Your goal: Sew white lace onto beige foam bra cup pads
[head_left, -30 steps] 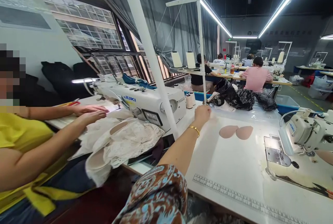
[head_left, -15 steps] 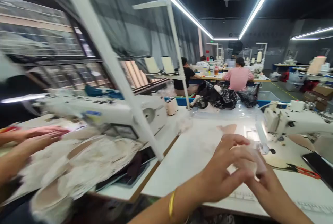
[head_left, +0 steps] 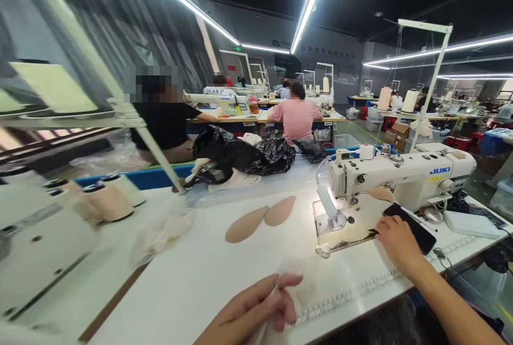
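Note:
My left hand is low over the front of the white table, its fingers curled around a thin, sheer whitish piece of fabric that blurs against the tabletop. Beside the sewing machine, my right hand closes over the handles of small scissors; their dark blades stick out to its left, and the handles are hidden. A black phone lies right by that hand. Two beige teardrop-shaped pieces rest on the table left of the needle area.
A ruler strip runs along the front edge. Black plastic bags lie beyond the table. Thread cones and another machine are at left. A person in pink and one in black sit ahead.
The view has swung right. My hands, together on the pale fabric before, are now apart: the right has reached to the scissors by the phone, while the left keeps the fabric.

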### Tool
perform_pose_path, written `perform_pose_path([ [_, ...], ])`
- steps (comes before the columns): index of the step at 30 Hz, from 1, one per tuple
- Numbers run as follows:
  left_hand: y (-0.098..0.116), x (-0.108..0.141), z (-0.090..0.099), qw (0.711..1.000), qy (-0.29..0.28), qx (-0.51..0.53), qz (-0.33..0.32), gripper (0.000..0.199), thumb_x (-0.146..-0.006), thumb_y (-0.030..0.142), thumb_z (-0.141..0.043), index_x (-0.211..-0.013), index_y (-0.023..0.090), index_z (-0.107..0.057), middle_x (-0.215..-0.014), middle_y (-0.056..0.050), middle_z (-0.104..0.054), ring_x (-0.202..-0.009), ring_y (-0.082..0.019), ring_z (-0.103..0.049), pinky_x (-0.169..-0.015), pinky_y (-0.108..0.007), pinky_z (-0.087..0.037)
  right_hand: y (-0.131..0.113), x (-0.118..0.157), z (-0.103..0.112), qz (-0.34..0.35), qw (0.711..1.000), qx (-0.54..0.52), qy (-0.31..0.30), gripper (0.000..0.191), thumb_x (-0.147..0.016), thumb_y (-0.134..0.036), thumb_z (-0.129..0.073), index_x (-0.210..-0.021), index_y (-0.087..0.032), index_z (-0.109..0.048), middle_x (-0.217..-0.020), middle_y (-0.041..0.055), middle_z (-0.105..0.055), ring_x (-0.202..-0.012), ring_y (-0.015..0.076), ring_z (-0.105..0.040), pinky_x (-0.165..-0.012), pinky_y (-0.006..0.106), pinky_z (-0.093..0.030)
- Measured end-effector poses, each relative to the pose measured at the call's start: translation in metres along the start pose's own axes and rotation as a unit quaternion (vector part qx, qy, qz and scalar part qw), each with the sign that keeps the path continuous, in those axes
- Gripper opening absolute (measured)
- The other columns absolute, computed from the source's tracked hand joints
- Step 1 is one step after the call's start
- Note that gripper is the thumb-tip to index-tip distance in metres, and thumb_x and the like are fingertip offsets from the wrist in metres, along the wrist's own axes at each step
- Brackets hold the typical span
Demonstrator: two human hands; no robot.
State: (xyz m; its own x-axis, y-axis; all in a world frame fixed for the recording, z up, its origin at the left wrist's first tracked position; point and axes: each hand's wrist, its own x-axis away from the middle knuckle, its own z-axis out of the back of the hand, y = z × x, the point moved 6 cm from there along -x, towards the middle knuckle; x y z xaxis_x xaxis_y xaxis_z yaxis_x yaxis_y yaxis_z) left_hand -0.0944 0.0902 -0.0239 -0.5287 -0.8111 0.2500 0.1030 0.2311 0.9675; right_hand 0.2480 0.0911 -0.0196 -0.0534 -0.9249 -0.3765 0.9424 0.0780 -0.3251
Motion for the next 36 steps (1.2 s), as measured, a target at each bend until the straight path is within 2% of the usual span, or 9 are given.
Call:
perform_pose_path([
  [4,0.015,-0.007,-0.030,0.997,-0.076,0.031,-0.005,0.072,-0.085,0.055,-0.078,-0.142,0.015,-0.060,-0.088,-0.007,-0.078,-0.082,-0.022,-0.060,-0.095,-0.040,-0.043,-0.002,0.012,-0.010,0.017,0.999,-0.023,-0.019,0.025,-0.102,-0.011,-0.041,-0.086,-0.020,-0.058,-0.088,0.0149,-0.072,-0.085,0.0309,-0.068,-0.077,0.043,-0.051],
  [8,0.018,-0.021,-0.049,0.990,-0.124,0.067,-0.004,0.080,-0.085,0.040,-0.078,-0.152,0.012,-0.045,-0.089,-0.007,-0.079,-0.078,-0.018,-0.060,-0.090,-0.034,-0.042,-0.063,0.031,-0.015,0.112,0.982,-0.138,-0.071,0.023,-0.113,-0.035,-0.038,-0.104,-0.023,-0.056,-0.077,0.0007,-0.065,-0.066,0.0199,-0.064,-0.063,0.030,-0.049],
  [12,0.018,-0.027,-0.063,0.986,-0.150,0.075,-0.023,0.080,-0.083,0.038,-0.079,-0.151,0.014,-0.044,-0.085,-0.006,-0.077,-0.075,-0.018,-0.064,-0.081,-0.032,-0.043,-0.132,0.041,-0.006,0.288,0.956,-0.022,0.047,0.022,-0.109,-0.026,-0.044,-0.094,-0.023,-0.059,-0.078,0.0036,-0.064,-0.069,0.0216,-0.061,-0.065,0.032,-0.043],
  [17,0.031,-0.016,-0.054,0.983,-0.177,-0.035,-0.023,0.059,-0.084,0.033,-0.067,-0.140,0.018,-0.059,-0.068,0.001,-0.067,-0.068,-0.018,-0.062,-0.070,-0.030,-0.042,-0.156,0.035,-0.008,0.323,0.941,0.027,0.091,0.026,-0.109,-0.017,-0.041,-0.096,-0.022,-0.063,-0.074,0.0035,-0.064,-0.067,0.0200,-0.059,-0.067,0.032,-0.039],
  [21,0.073,0.007,0.037,0.940,0.118,-0.315,-0.062,0.051,-0.095,0.045,-0.048,-0.136,0.019,-0.063,-0.088,-0.007,-0.073,-0.089,-0.028,-0.067,-0.082,-0.039,-0.051,-0.100,0.030,-0.004,0.240,0.967,0.031,0.086,0.028,-0.112,-0.027,-0.040,-0.095,-0.022,-0.061,-0.076,0.0028,-0.066,-0.064,0.0189,-0.062,-0.062,0.031,-0.037],
  [23,0.103,0.030,0.082,0.818,0.358,-0.432,-0.128,0.054,-0.092,0.048,-0.051,-0.137,0.019,-0.063,-0.125,-0.015,-0.070,-0.121,-0.038,-0.061,-0.101,-0.051,-0.048,-0.061,0.028,-0.005,0.208,0.971,0.082,0.084,0.030,-0.113,-0.033,-0.040,-0.096,-0.021,-0.062,-0.073,0.0026,-0.065,-0.061,0.0201,-0.061,-0.057,0.032,-0.035],
  [25,0.109,0.040,0.093,0.749,0.425,-0.478,-0.174,0.054,-0.094,0.050,-0.053,-0.138,0.021,-0.062,-0.143,-0.015,-0.062,-0.135,-0.041,-0.053,-0.112,-0.057,-0.042,-0.031,0.028,-0.005,0.198,0.968,0.125,0.092,0.032,-0.112,-0.035,-0.038,-0.104,-0.020,-0.065,-0.083,0.0076,-0.071,-0.070,0.0245,-0.065,-0.062,0.034,-0.040],
  [31,0.033,-0.016,0.020,0.823,0.128,-0.518,-0.196,0.060,-0.088,0.030,-0.073,-0.145,0.025,-0.057,-0.144,-0.009,-0.064,-0.131,-0.034,-0.059,-0.111,-0.051,-0.049,-0.045,0.024,-0.020,0.183,0.982,-0.001,0.039,0.024,-0.106,-0.030,-0.052,-0.125,-0.020,-0.063,-0.119,0.0152,-0.069,-0.109,0.0331,-0.065,-0.092,0.048,-0.052],
  [36,0.004,-0.037,-0.010,0.825,0.091,-0.523,-0.195,0.026,-0.099,0.016,-0.054,-0.118,0.021,-0.072,-0.102,-0.008,-0.074,-0.102,-0.029,-0.066,-0.095,-0.048,-0.050,-0.096,0.008,-0.060,0.122,0.976,-0.134,-0.124,0.039,-0.095,-0.011,-0.051,-0.131,-0.022,-0.063,-0.113,0.0124,-0.068,-0.103,0.0304,-0.066,-0.086,0.044,-0.053],
])
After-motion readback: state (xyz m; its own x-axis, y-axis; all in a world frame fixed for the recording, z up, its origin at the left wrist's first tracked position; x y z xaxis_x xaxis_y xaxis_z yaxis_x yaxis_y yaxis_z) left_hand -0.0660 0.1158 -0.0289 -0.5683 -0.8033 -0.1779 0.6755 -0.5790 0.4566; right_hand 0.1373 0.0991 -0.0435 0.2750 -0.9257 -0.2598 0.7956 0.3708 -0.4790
